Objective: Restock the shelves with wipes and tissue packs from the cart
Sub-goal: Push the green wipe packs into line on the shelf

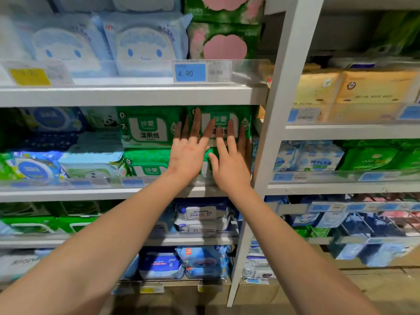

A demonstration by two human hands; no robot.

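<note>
— Count on the middle shelf (91, 194)?

— Four green wipes packs are noted, stacked two by two: upper left pack (147, 128), lower left pack (147, 165), upper right pack (245, 114) and lower right pack (205, 169), the last mostly hidden behind the hands. Two blue cartoon-face packs (141, 46) are seen on the shelf above, near one blue price tag (189, 73) marked 4.90.

— Hands?

— Two, on bare forearms stretched forward. The left hand (187, 155) is held flat, with straight, spread fingers laid across the seam between the two upper packs. The right hand (230, 167) is held flat just beside it, fingers spread over the upper right pack's label. Nothing is pinched or curled around.
</note>
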